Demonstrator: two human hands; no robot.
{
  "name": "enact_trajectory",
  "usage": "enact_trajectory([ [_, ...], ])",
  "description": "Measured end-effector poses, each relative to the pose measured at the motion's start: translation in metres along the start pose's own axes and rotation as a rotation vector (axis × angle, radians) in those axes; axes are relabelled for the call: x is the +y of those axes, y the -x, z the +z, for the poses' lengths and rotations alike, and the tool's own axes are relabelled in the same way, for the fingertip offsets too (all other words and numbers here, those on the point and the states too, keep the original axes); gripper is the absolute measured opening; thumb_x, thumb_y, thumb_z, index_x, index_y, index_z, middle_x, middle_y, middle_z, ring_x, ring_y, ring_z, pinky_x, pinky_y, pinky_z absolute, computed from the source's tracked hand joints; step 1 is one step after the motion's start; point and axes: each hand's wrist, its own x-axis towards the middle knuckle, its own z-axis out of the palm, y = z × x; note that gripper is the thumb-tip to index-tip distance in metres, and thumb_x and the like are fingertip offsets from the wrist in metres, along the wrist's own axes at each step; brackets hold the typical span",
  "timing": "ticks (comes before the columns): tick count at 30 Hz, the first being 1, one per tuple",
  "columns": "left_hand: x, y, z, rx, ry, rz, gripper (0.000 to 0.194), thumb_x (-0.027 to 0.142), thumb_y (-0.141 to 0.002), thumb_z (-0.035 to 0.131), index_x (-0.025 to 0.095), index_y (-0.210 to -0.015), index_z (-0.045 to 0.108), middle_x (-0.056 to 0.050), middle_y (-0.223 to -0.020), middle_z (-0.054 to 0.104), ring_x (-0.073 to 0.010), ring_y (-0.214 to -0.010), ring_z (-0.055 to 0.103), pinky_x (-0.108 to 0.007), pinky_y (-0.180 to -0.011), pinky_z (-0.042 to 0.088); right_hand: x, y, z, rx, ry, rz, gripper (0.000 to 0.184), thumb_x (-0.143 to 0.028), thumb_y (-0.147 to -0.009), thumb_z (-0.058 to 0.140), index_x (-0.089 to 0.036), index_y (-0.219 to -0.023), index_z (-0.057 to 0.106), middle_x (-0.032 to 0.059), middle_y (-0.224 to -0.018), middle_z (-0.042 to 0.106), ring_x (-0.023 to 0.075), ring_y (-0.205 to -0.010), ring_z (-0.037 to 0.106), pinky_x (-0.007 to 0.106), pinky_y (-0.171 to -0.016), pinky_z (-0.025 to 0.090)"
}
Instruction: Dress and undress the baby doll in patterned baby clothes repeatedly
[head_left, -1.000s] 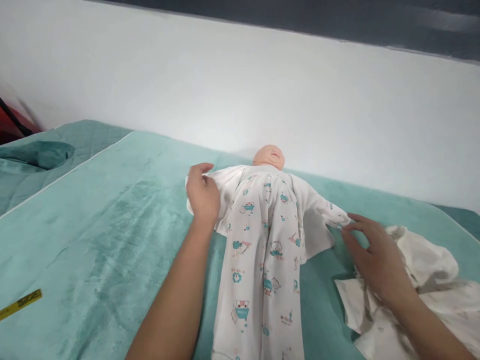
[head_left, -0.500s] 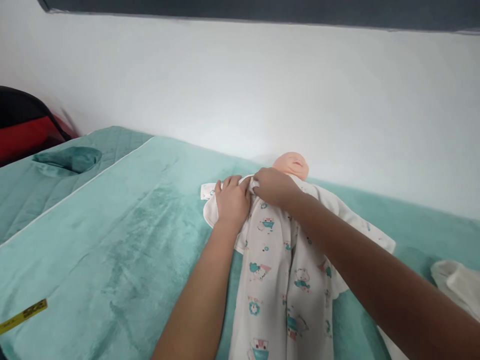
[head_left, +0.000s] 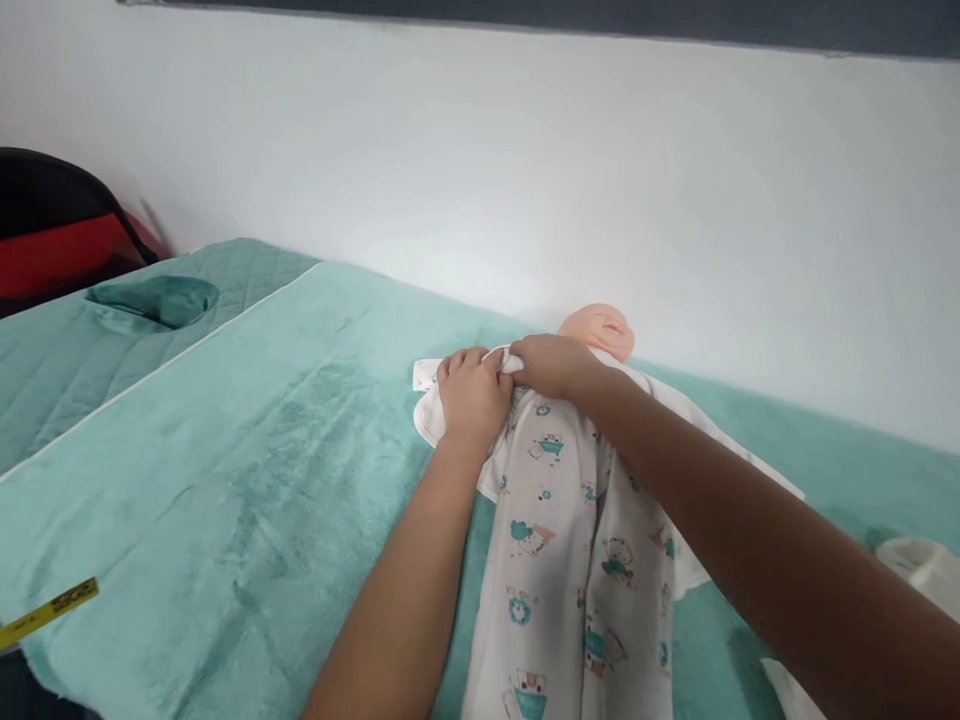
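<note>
A baby doll [head_left: 600, 328] lies on its back near the wall, its head showing above white baby clothes [head_left: 546, 520] with teal and pink animal prints. My left hand [head_left: 474, 395] is closed over the sleeve at the doll's left-hand side in the view, and a short cuff end pokes out beyond its fingers. Bunched white cloth is pinched by my right hand [head_left: 553, 365], right beside the left one and just below the doll's head. The doll's arm and the fingertips are hidden by cloth and hands.
Teal plush bedding [head_left: 300, 480] spreads under everything, up to a white wall [head_left: 480, 180]. A dark teal folded cloth [head_left: 154, 302] and a red and black bag [head_left: 67, 240] are far left. Yellow tape [head_left: 49, 613] lies near left; white cloth [head_left: 922, 570] lies at right.
The view has shifted slightly, so the bed and doll sit a little further right. My left fingers have drawn closer together on the sleeve; my right hand still pinches the cloth.
</note>
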Motion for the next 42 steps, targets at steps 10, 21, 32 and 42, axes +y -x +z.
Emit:
enact_trajectory([
  [10,0.003,0.001,-0.010,0.058,0.115,-0.095,0.033,0.012,-0.086,0.045,0.026,-0.110,0.064,-0.003,-0.113,0.069,-0.0246,-0.109,0.058,-0.040,-0.092,0.043,0.019,0.037,-0.023,0.072,0.038,0.085,0.037,-0.049,-0.086,0.056,-0.031,-0.115,0.070,0.0064,-0.100,0.070,0.0224,-0.078,0.063,0.033,-0.066,0.041],
  [21,-0.003,-0.002,-0.006,-0.085,0.069,-0.127,0.032,0.011,-0.085,0.045,0.025,-0.109,0.061,-0.006,-0.108,0.069,-0.0263,-0.104,0.061,-0.041,-0.087,0.044,0.050,0.070,-0.039,0.151,0.031,0.176,0.029,-0.049,-0.082,0.059,-0.024,-0.087,0.072,0.0049,-0.074,0.067,0.0214,-0.071,0.059,0.036,-0.068,0.039],
  [32,0.003,-0.007,-0.017,-0.109,-0.072,0.076,0.035,0.010,-0.085,0.045,0.027,-0.112,0.058,-0.006,-0.114,0.065,-0.0257,-0.112,0.056,-0.053,-0.109,0.030,0.027,0.049,0.007,0.299,-0.190,0.096,0.038,-0.047,-0.090,0.050,-0.027,-0.119,0.066,0.0067,-0.114,0.070,0.0274,-0.097,0.064,0.038,-0.079,0.047],
  [42,-0.009,-0.009,-0.012,-0.013,-0.088,-0.106,0.032,0.011,-0.081,0.047,0.025,-0.101,0.067,-0.007,-0.105,0.068,-0.0283,-0.105,0.060,-0.051,-0.101,0.035,0.080,0.119,0.081,0.641,-0.703,0.448,0.042,-0.038,-0.090,0.044,-0.023,-0.125,0.064,0.0069,-0.128,0.066,0.0285,-0.119,0.060,0.045,-0.101,0.044],
])
